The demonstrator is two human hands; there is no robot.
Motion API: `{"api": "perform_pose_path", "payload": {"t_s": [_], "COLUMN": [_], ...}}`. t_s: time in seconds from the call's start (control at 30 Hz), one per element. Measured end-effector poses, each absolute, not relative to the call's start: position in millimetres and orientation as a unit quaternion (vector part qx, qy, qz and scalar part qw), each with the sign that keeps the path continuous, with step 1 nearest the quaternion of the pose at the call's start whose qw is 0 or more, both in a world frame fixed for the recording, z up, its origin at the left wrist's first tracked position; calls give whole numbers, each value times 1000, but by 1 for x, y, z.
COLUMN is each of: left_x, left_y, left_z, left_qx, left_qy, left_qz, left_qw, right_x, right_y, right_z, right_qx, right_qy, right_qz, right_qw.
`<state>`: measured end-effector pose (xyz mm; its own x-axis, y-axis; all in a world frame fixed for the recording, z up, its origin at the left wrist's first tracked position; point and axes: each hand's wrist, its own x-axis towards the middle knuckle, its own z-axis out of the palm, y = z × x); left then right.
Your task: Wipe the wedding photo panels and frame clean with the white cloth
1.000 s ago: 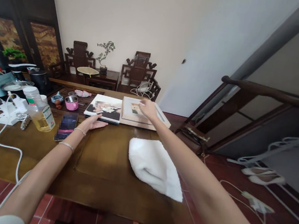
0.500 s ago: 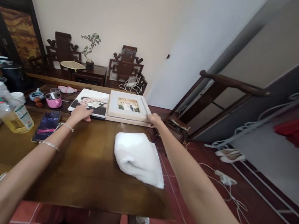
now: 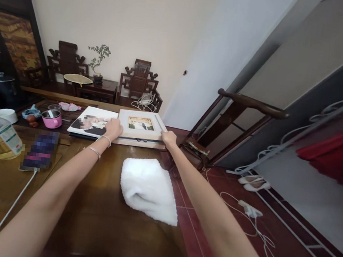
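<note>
A cream photo album box (image 3: 123,117) with a small picture set in its top lies at the far side of the wooden table (image 3: 98,194). My left hand (image 3: 114,129) is closed on its front left edge. At the front right corner my right hand (image 3: 168,139) grips the same box, thumb on top. A dark gap shows along the box's front side. Just left of it rests a photo album (image 3: 91,115) with a printed portrait cover, partly behind my left hand. Nearer to me lies a folded white towel (image 3: 147,189).
Left on the table are an oil bottle (image 3: 0,138), a phone (image 3: 40,150) with a white cable, a pink cup (image 3: 51,119) and a blue teapot (image 3: 31,112). A dark wooden chair (image 3: 235,115) stands beyond the table's right edge. Cables and a power strip (image 3: 250,209) lie on the floor.
My left hand has moved right, from the portrait album to the left edge of the box. My right hand stays at the box's right corner. The view has shifted slightly.
</note>
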<state>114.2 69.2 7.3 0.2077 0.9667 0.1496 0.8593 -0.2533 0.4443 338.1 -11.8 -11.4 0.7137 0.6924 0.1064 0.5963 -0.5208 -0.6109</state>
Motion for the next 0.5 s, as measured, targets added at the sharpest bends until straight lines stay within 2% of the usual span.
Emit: {"api": "perform_pose_path", "payload": {"t_s": [0.17, 0.33, 0.37, 0.43, 0.5], "left_x": [97, 58, 47, 24, -3], "left_y": [61, 45, 36, 14, -15], "left_z": [40, 65, 66, 64, 59], "left_qx": [768, 759, 756, 652, 558], "left_qy": [564, 515, 492, 438, 436], "left_qz": [270, 309, 320, 418, 439], "left_qw": [139, 251, 289, 457, 553], "right_x": [330, 294, 286, 273, 268], "right_y": [-32, -77, -89, -118, -146], "right_z": [19, 49, 51, 48, 37], "right_qx": [-828, -755, -740, -703, -684], "right_qy": [-370, -408, -420, -461, -505], "right_qz": [53, 37, 45, 95, 155], "right_qw": [418, 513, 524, 533, 504]}}
